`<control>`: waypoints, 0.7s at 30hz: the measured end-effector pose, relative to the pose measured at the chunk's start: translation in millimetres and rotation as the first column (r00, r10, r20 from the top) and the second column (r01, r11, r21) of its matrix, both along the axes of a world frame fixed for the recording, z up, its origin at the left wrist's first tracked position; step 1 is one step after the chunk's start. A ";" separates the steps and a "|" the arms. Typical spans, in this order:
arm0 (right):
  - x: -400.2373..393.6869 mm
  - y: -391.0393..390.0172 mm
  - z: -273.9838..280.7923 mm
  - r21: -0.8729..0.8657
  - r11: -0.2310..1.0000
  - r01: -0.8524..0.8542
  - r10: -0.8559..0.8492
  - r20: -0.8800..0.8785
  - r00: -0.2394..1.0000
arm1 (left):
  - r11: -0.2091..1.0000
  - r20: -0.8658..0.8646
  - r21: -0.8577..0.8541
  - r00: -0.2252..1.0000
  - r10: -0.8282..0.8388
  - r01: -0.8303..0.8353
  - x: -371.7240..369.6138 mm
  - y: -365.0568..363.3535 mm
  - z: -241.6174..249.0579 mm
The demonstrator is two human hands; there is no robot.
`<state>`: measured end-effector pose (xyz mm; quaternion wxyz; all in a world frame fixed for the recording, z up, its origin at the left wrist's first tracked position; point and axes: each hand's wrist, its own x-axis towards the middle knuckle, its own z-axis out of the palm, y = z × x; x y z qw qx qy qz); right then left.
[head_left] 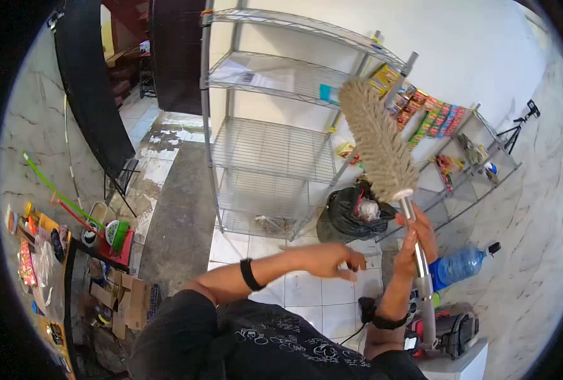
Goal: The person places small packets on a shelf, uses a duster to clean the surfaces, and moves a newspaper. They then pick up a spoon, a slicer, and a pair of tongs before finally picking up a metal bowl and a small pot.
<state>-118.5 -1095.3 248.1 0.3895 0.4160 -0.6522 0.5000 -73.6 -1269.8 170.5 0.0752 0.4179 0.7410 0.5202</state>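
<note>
A beige fluffy duster (377, 142) on a shiny metal pole is tilted up before the wire shelves. My right hand (415, 244) is closed round the upper part of the pole, whose grey handle (429, 326) runs down past my right forearm. My left hand (333, 259) is held out in front of my chest, to the left of the pole, with loosely bent fingers apart and nothing in them. Behind the duster stands a grey wire shelving rack (275, 149), with papers (243, 76) on an upper shelf.
A bin with a black bag (351, 212) stands beside the rack. Snack packets hang by a second rack (474, 190) at right. A blue water bottle (458, 267) and a red-black machine (458, 332) are near my right arm. Cleaning tools and cardboard boxes (132, 304) are at left.
</note>
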 end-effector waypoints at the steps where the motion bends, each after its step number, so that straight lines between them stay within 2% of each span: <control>1: -3.9 -19.4 8.7 -0.015 1.000 -0.013 0.013 0.011 1.000 | 0.994 -0.033 0.009 0.993 0.114 -0.113 -20.5 -27.1 -6.7; 3: -21.5 -55.5 20.7 0.025 1.000 0.014 -0.014 -0.022 1.000 | 0.941 -0.142 -0.024 0.933 0.331 -0.338 -50.1 -77.5 14.3; 4: -30.4 -72.2 26.6 0.058 0.997 0.058 -0.055 -0.060 0.997 | 0.893 -0.215 0.016 0.871 0.443 -0.450 -69.7 -96.1 15.0; 6: -54.4 -92.9 25.2 0.085 0.988 0.125 -0.120 -0.064 0.991 | 0.790 -0.388 0.121 0.703 0.595 -0.601 -107.0 -119.9 20.6; 7: -67.7 -102.5 22.7 0.108 0.975 0.192 -0.179 -0.122 0.976 | 0.740 -0.481 0.194 0.595 0.644 -0.644 -120.1 -129.9 34.2; 8: -79.6 -110.5 19.7 0.133 0.957 0.257 -0.232 -0.179 0.956 | 0.705 -0.502 0.158 0.559 0.660 -0.691 -132.4 -137.5 47.2; 10: -100.1 -127.7 13.6 0.109 0.962 0.251 -0.233 -0.153 0.960 | 0.665 -0.523 0.127 0.521 0.675 -0.736 -153.3 -147.5 66.2; 12: -116.6 -142.5 15.1 0.082 0.970 0.228 -0.216 -0.134 0.967 | 0.574 -0.665 0.216 0.311 0.679 -0.790 -179.4 -153.3 67.7; 13: -124.0 -148.4 17.7 0.089 0.966 0.241 -0.228 -0.132 0.965 | 0.565 -0.696 0.141 0.324 0.641 -0.813 -190.2 -155.2 68.2; 14: -130.9 -152.2 18.9 0.094 0.962 0.256 -0.244 -0.128 0.961 | 0.564 -0.700 0.142 0.320 0.638 -0.813 -198.6 -154.9 67.1; 16: -160.0 -155.9 13.5 0.077 0.963 0.258 -0.244 -0.162 0.956 | 0.430 -0.777 0.082 0.212 0.592 -0.899 -217.1 -157.6 69.2; 17: -174.7 -158.4 10.6 0.042 0.972 0.232 -0.224 -0.144 0.964 | 0.398 -0.794 0.011 0.234 0.561 -0.917 -223.0 -159.8 71.2; 20: -200.1 -166.1 13.5 0.018 0.983 0.181 -0.178 -0.092 0.980 | 0.346 -0.808 -0.039 0.233 0.541 -0.937 -248.1 -166.9 64.5; 21: -211.6 -168.6 11.7 0.027 0.979 0.202 -0.199 -0.084 0.976 | 0.316 -0.835 -0.020 0.189 0.516 -0.949 -254.8 -168.4 60.0</control>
